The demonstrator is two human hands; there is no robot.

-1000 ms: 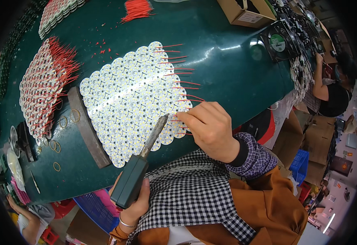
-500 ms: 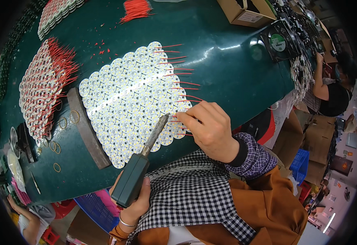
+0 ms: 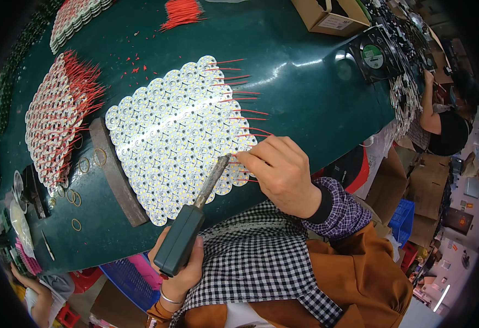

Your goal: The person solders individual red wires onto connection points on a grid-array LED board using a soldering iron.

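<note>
My left hand [image 3: 189,273] is closed around the dark green handle of a soldering iron [image 3: 180,240]. Its metal tip points up and right, at the right edge of a panel of round white LED boards [image 3: 179,131]. Beside that tip, my right hand [image 3: 284,174] pinches with thumb and forefinger at the panel's edge, by a short bit of red wire; most of what it grips is hidden by the fingers. Several thin red wires [image 3: 250,111] stick out from the boards along the same edge, above and below my right hand.
A dark flat bar [image 3: 116,172] lies against the panel's left side. Left of it are rubber bands [image 3: 76,224] and a wired stack of boards [image 3: 53,126]. Cut red wires [image 3: 182,13] lie at the back. A fan [image 3: 373,56] and carton [image 3: 332,19] stand back right. Another person [image 3: 450,128] sits at right.
The soldering iron and my left hand have shifted slightly to the right, bringing the tip nearer my right fingertips. My right hand has hardly moved.
</note>
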